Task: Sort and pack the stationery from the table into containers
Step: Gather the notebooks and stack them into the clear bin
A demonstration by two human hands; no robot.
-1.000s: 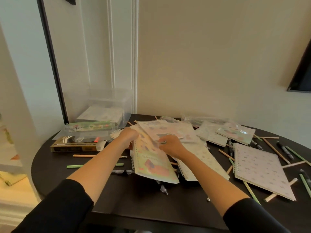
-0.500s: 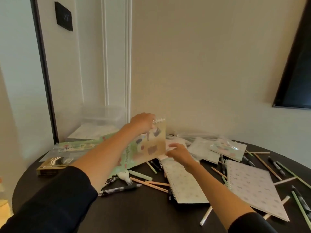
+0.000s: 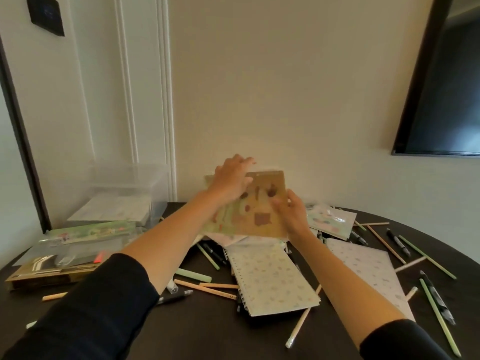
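notebook [image 3: 262, 214] raised clear of the pile, now between both sets of fingers [image 3: 244, 160]; right hand [image 3: 293, 214] came off the stack, pinches its right edge; left hand [image 3: 230, 179] slid over its top-left corner

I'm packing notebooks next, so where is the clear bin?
Head view: the clear bin stands far left on the table by the wall, behind the packaged sets, left of the notebook held by the left hand and right hand.

Both our arms reach forward. Our right hand [image 3: 291, 211] pinches the edge of a tan illustrated notebook [image 3: 262, 219]; our blurred left hand [image 3: 231, 180] seems to grip its top.
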